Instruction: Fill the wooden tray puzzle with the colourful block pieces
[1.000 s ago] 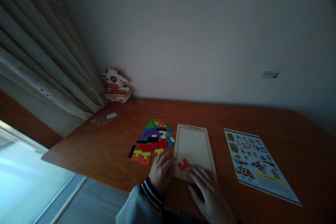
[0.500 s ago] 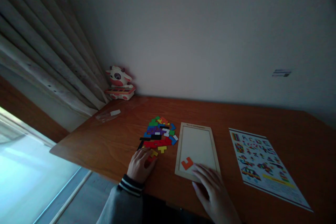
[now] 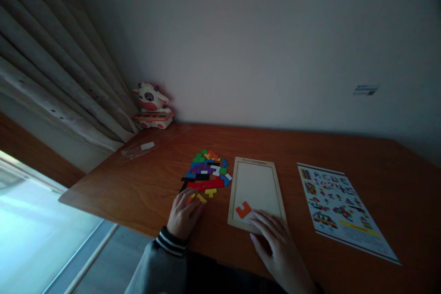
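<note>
My left hand (image 3: 182, 216) rests at the near edge of a heap of flat coloured puzzle pieces (image 3: 203, 170). Its fingers are apart and touch or hover just over a yellow piece (image 3: 201, 198) and some orange or red ones, partly hidden by the fingers. A shallow wooden tray (image 3: 231, 202) with a pale floor lies right of the heap. On that floor, near the lower left corner, is an orange U-shaped piece (image 3: 243, 210). Over the tray's lower right corner lies my right hand (image 3: 277, 243), open, fingertips close to the orange piece and thumb apart.
A printed sheet of coloured patterns (image 3: 344, 211) lies on the brown table (image 3: 158, 197) to the right. At the back left stands a cow-shaped toy keyboard (image 3: 153, 105), with a clear plastic bag (image 3: 138, 149) in front of it. A curtain (image 3: 62, 64) hangs at the left.
My left fingers have shifted slightly over the near pieces, and the yellow piece there shows more clearly. My right hand and the orange piece keep nearly the same place; the view has shifted a little.
</note>
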Demonstrator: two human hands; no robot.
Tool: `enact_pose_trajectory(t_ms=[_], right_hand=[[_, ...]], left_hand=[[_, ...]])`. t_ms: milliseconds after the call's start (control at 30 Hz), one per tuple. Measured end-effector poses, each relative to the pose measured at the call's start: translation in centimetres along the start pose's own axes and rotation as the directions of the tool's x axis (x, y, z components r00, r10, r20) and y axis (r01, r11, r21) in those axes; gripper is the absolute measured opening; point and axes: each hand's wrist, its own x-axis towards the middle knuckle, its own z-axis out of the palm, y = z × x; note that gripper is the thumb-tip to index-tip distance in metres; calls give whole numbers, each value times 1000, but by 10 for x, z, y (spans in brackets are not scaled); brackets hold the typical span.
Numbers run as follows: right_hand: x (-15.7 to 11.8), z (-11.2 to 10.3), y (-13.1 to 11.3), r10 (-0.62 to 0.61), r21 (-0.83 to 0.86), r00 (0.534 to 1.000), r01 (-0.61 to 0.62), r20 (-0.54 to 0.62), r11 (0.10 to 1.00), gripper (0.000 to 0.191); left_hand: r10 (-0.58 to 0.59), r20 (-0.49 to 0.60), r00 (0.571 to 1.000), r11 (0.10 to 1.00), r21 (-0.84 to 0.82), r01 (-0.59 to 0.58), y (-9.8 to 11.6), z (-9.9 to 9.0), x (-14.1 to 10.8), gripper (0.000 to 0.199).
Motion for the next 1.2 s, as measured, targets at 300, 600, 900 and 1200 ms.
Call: enact_pose_trajectory(t_ms=[300,600,900,1200], right_hand=[[-3,1,0,25,64,997,-20,-72,998,44],[-3,-5,-3,151,279,984,-118,-99,953,9],[-3,-10,-5,357,451,928,-276,-104,849,12],[-2,-5,-1,392,324,889,-308,-237,894,18]], left_hand=[[-33,80,996,957,-286,55,73,34,16,18],[98,177,979,883,-469,-4,125,59,14,24],[286,257,923,862,-490,-130,114,52,13,51],[307,195,932,914,-333,-231,120,46,24,32]])
